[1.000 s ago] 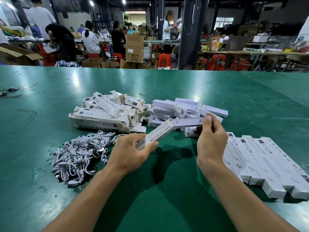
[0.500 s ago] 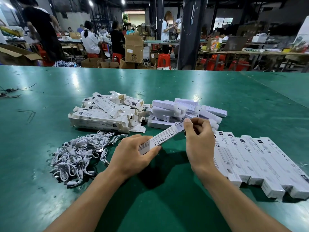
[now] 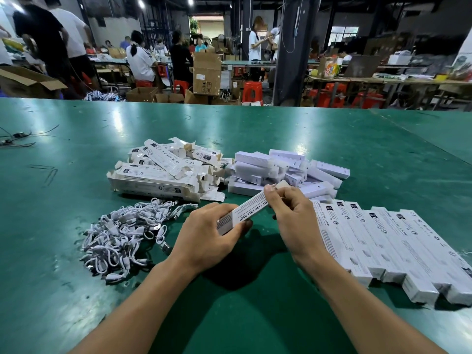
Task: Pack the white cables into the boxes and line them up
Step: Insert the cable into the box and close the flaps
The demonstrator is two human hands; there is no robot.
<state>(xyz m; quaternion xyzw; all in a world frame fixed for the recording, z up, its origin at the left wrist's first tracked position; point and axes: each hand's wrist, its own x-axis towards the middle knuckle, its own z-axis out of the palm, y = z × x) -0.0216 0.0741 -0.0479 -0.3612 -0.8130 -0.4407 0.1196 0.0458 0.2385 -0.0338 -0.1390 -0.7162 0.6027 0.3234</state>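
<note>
Across the wide green table (image 3: 255, 129), glossy under the ceiling lights, the largest group is the row of closed boxes (image 3: 388, 241) at the right. These are long, slim white cartons with small black print, laid flat side by side with their long edges touching and their near ends stepping unevenly. Farther back, left of centre, a loose pile of printed cartons (image 3: 158, 172) lies criss-crossed, many with their end flaps standing open. Just beside it on the right sits a jumble of plain white inner boxes (image 3: 258, 169), unprinted and pointing every way. Nearer the person on the left, the white cables (image 3: 122, 233) form a tangled mound of short cords, each coiled into small loops with plugs poking out, and a few strands trail toward the hands. Two bare forearms reach in from the bottom edge. The left hand (image 3: 204, 238) grips the near end of one slim box (image 3: 251, 208), fingers curled over the top and thumb along its side. The right hand (image 3: 291, 215) pinches the far end between thumb and fingertips. This box is held off the table in front of the two piles and left of the row, tilted so its far end is higher. Its white side shows black lettering — partly readable as "LAMP" — and a pale flap juts past the right fingertips. Its contents cannot be seen.
</note>
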